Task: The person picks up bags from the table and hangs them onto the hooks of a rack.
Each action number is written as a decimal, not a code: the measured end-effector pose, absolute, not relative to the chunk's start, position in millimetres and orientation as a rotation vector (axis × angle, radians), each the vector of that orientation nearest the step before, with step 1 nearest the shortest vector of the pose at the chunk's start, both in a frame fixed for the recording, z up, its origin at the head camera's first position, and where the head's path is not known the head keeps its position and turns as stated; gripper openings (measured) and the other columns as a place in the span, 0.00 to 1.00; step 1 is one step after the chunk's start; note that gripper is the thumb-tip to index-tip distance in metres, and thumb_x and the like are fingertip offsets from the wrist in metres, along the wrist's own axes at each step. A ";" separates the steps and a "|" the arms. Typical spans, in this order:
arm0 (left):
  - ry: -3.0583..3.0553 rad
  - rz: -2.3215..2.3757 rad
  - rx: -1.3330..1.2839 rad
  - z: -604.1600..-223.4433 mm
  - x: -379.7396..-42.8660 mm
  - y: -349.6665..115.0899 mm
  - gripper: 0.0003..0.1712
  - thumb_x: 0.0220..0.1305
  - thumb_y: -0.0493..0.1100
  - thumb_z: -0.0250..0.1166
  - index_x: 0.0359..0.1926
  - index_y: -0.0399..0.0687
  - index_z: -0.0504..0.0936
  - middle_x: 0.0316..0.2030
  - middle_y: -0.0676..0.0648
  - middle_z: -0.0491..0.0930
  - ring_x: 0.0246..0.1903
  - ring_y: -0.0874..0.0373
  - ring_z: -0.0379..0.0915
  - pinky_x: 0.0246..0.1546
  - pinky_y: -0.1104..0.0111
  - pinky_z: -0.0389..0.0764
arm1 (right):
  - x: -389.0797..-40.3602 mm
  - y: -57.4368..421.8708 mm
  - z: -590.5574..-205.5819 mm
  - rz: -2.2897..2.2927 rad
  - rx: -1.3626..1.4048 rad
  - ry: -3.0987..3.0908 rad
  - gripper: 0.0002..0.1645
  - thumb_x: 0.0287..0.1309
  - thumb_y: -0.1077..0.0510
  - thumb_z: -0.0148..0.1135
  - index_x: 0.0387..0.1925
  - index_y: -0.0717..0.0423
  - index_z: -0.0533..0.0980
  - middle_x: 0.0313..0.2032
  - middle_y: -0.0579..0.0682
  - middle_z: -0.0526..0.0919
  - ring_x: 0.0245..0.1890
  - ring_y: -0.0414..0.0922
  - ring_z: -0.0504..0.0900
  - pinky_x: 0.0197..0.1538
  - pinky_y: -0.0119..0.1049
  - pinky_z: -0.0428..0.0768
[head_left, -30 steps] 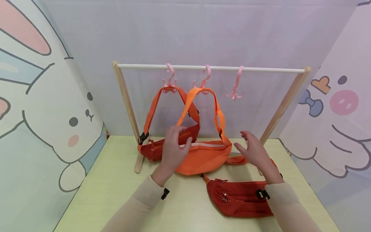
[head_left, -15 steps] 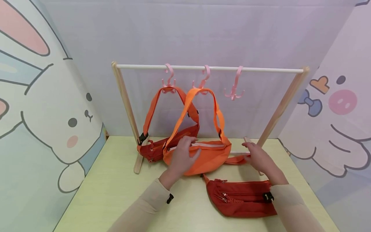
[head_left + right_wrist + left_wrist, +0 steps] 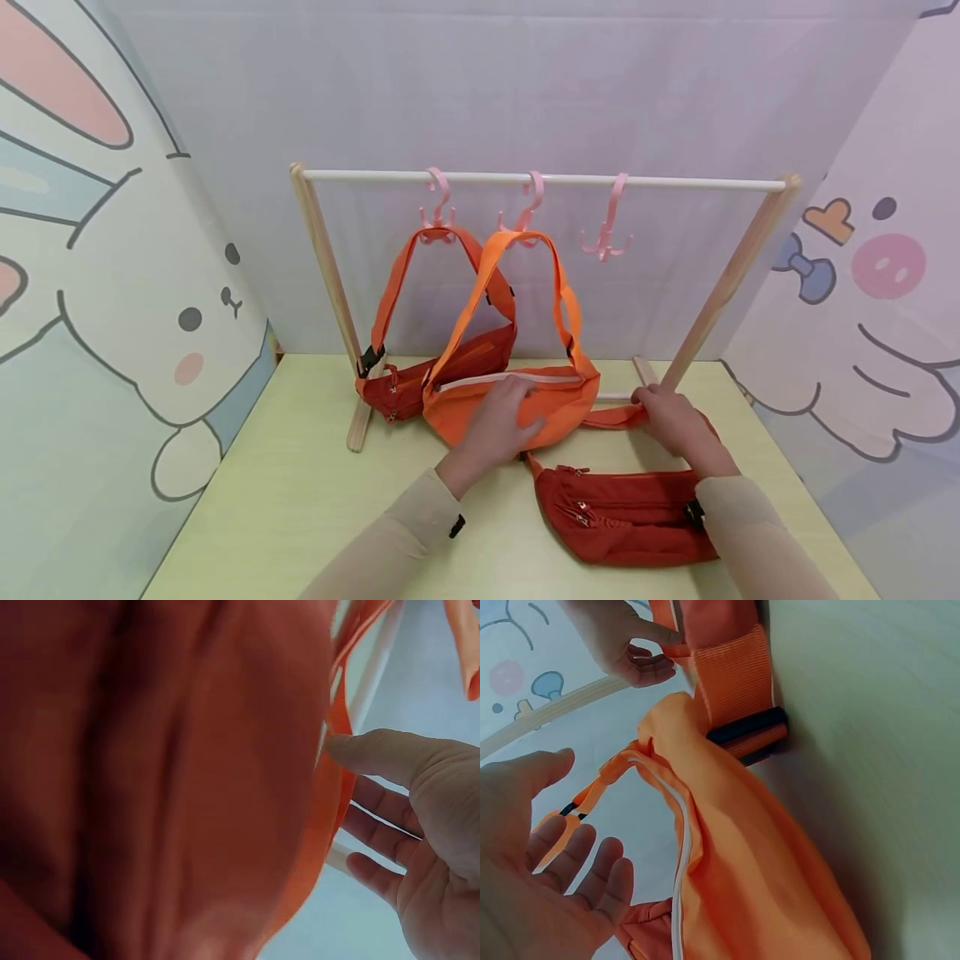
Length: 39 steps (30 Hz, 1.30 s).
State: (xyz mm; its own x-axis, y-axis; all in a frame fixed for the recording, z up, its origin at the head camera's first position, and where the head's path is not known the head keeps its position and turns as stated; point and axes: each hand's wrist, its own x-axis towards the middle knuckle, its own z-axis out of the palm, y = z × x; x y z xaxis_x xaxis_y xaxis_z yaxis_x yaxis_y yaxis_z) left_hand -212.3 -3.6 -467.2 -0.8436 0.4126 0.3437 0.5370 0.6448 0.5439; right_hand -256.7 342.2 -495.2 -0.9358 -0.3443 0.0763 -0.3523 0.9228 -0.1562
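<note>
On the pale-yellow counter (image 3: 255,492) I see a dark-red zippered fabric bag (image 3: 622,527), near a bright-orange crescent fabric bag (image 3: 561,408); the red bag's flat orange strap (image 3: 615,417) is pinched in my right grip (image 3: 669,421), my left grip (image 3: 495,429) spread.

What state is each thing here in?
Orange bag: hung on middle hook
Rear red bag: hung on left hook
Front red bag: lying on table
Right hook: bare
Rack: standing
Left hand: holding nothing
Right hand: strap between thumb and fingers
</note>
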 end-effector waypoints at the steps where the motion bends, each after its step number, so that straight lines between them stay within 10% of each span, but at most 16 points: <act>1: -2.687 -0.954 -0.790 -469.0 -212.4 -2.0 0.28 0.70 0.50 0.74 0.66 0.47 0.78 0.58 0.50 0.79 0.56 0.55 0.76 0.54 0.61 0.82 | -256.7 343.0 -497.0 0.240 0.565 -3.027 0.19 0.54 0.65 0.81 0.48 0.59 0.84 0.37 0.55 0.82 0.34 0.54 0.80 0.41 0.56 0.82; 24: -2.870 -0.589 -0.857 -499.2 -217.6 8.7 0.30 0.65 0.50 0.79 0.64 0.51 0.80 0.56 0.51 0.82 0.54 0.54 0.77 0.57 0.62 0.80 | -253.5 349.7 -511.1 0.045 0.588 -3.111 0.16 0.62 0.67 0.73 0.49 0.51 0.84 0.43 0.56 0.86 0.49 0.60 0.84 0.48 0.65 0.77; 39: -2.872 -0.662 -0.856 -501.9 -223.1 8.3 0.26 0.66 0.45 0.78 0.62 0.48 0.81 0.54 0.49 0.84 0.53 0.53 0.80 0.56 0.61 0.81 | -234.5 349.4 -488.9 0.407 0.642 -3.152 0.09 0.64 0.64 0.70 0.36 0.54 0.76 0.26 0.45 0.76 0.25 0.43 0.71 0.30 0.41 0.75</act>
